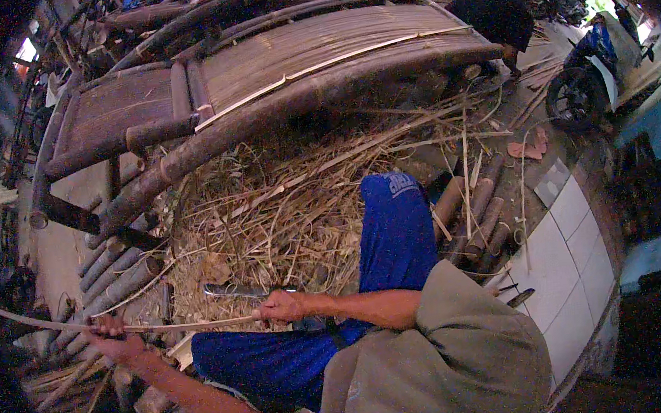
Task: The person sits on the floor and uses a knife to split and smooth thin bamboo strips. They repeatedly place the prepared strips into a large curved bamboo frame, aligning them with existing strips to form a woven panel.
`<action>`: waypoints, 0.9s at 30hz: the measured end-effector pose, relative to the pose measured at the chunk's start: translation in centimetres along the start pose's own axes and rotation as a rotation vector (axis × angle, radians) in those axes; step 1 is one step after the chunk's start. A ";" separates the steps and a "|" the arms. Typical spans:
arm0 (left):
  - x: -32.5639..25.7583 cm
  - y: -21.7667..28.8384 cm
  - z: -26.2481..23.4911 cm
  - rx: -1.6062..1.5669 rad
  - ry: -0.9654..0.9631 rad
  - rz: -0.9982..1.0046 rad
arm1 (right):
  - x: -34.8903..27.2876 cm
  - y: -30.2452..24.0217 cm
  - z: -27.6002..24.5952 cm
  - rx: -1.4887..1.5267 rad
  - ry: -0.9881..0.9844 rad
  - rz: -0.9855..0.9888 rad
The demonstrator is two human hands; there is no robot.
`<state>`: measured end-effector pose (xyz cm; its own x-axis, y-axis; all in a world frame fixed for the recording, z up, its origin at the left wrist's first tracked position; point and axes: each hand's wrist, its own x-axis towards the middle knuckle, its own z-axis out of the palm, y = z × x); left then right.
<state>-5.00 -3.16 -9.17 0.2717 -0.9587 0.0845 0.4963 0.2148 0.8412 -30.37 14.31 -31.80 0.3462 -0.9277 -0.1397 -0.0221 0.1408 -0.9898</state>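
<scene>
A long, thin bamboo strip (177,326) runs almost level across the front of me, its far left end curving upward. My left hand (117,341) is closed around it toward the left. Around the strip's right end, my right hand (280,307) is closed, beside my bent blue-clad knee. Just beyond that hand a dark knife blade (232,291) with a bright edge lies over the shavings; whether the hand touches its handle is hidden. A heap of pale bamboo shavings (269,219) spreads out beyond both hands.
A large bamboo bench frame (261,119) with a slatted top spans the far side. Cut bamboo poles (122,273) are stacked at left, more (486,210) right of my knee. Another person (490,19) in dark clothing bends at the far right, near a motorcycle (578,98). White floor tiles (560,266) lie right.
</scene>
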 end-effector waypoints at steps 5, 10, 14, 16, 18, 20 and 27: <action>4.3 5.4 -3.4 -0.036 -0.003 0.134 | 4.2 6.8 0.3 -0.357 0.243 0.007; 3.5 8.1 -4.6 0.125 0.130 0.332 | 7.6 10.3 -3.0 -0.866 0.129 0.305; 2.9 7.4 -4.1 0.218 0.216 0.613 | 7.3 11.0 -1.5 -1.122 0.058 0.357; 2.8 6.9 -3.7 0.194 0.246 0.600 | 7.2 14.0 -1.8 -1.211 0.055 0.293; 1.9 6.4 -3.8 0.212 0.282 0.638 | 6.7 15.1 -1.2 -1.287 0.050 0.236; 1.8 5.6 -4.5 0.237 0.291 0.716 | 6.4 14.3 -0.7 -1.366 0.089 0.203; 5.9 4.9 -8.6 0.142 0.472 0.549 | 8.7 17.2 -1.0 -1.344 0.111 0.306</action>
<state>6.12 -6.20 -9.17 0.7920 -0.5307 0.3017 0.0840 0.5843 0.8072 -28.69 8.29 -50.04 0.0893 -0.9519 -0.2930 -0.9834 -0.0375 -0.1778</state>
